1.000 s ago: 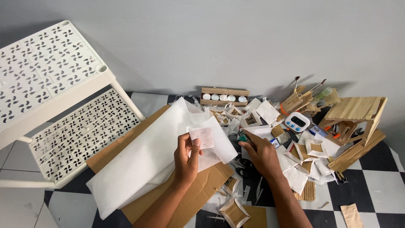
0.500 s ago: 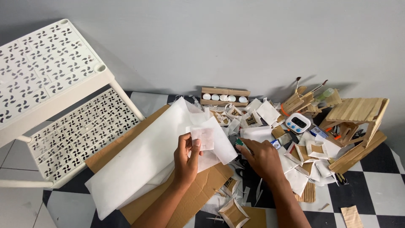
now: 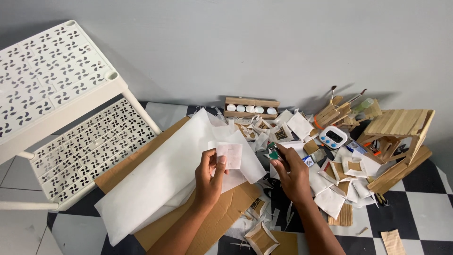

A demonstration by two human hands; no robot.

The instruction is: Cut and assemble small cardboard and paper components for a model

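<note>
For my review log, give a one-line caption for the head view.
Left hand holds a small white paper square over a large white sheet; right hand pinches a small green object.

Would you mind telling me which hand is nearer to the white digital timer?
Right. The right hand is just down-left of the white digital timer; the left hand, holding a small paper square, sits farther left.

the right hand (image 3: 293, 174) has left the heap of paper scraps (image 3: 330, 182), where it lay flat a second ago, and come up toward the middle; its fingertips now pinch a small green object (image 3: 272, 153) that was not in its grip before. it has drawn nearer the left hand (image 3: 211, 177) and the small white paper square (image 3: 230, 156) held there.
</note>
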